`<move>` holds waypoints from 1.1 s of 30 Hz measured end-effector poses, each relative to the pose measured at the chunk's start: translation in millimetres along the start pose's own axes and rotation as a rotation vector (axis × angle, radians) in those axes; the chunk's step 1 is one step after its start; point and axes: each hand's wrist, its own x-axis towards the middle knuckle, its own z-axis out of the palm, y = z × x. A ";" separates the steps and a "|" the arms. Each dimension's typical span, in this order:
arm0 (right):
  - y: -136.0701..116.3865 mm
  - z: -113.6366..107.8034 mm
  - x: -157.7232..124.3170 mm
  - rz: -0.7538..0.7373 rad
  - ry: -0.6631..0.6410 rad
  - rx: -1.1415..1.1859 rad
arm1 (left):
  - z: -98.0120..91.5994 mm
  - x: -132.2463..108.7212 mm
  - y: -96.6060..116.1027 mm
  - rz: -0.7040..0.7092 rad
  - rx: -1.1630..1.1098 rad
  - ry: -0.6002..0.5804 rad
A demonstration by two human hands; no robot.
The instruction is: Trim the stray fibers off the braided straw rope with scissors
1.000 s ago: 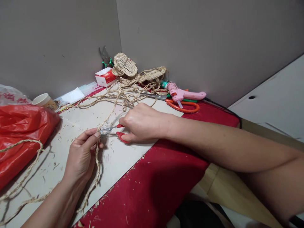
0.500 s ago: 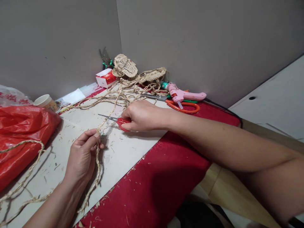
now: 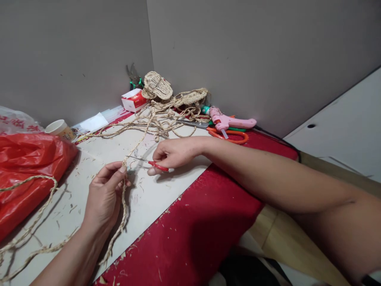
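Note:
A braided straw rope point(image 3: 123, 206) is pinched between the thumb and fingers of my left hand point(image 3: 107, 182). One end of it hangs down toward the front edge of the board, and the other runs back toward the pile. My right hand point(image 3: 174, 153) grips small red-handled scissors point(image 3: 157, 165). Their thin blades point left, with the tips right at the rope just above my left fingertips. Whether the blades are touching the straw I cannot tell.
A heap of straw rope point(image 3: 178, 101) lies at the back corner. Near it are a pink glue gun point(image 3: 232, 121), orange-handled scissors point(image 3: 241, 137), green-handled pliers point(image 3: 135, 81) and a red-white box point(image 3: 133, 100). Left are a paper cup point(image 3: 59, 129) and a red plastic bag point(image 3: 32, 167). Straw bits litter the board point(image 3: 166, 194).
My right hand has come lower and turned the scissors, so their tips now sit lower, close to my left fingertips. My left hand keeps its pinch on the rope, nearly still.

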 end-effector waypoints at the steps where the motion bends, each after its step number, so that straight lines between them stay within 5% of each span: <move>1: 0.1 1.6 1.1 -0.009 0.013 0.028 | 0.5 -0.4 0.3 -0.001 0.002 -0.007; 8: 0.3 5.8 3.2 -0.077 0.226 0.151 | 1.6 -2.9 2.4 -0.071 -0.001 -0.087; 19: 4.1 4.9 9.6 -0.031 0.464 -0.021 | 0.3 -1.2 6.9 -0.093 0.019 -0.138; 22: 3.4 2.3 7.4 0.003 0.415 -0.122 | -0.6 -0.8 6.4 -0.095 0.020 -0.125; 29: 5.6 -11.5 -4.5 0.045 0.048 -0.198 | -0.2 0.0 6.5 -0.071 0.020 -0.069; 33: -4.2 -7.4 -10.7 -0.045 0.096 -0.173 | -1.3 1.1 2.8 -0.006 0.065 0.008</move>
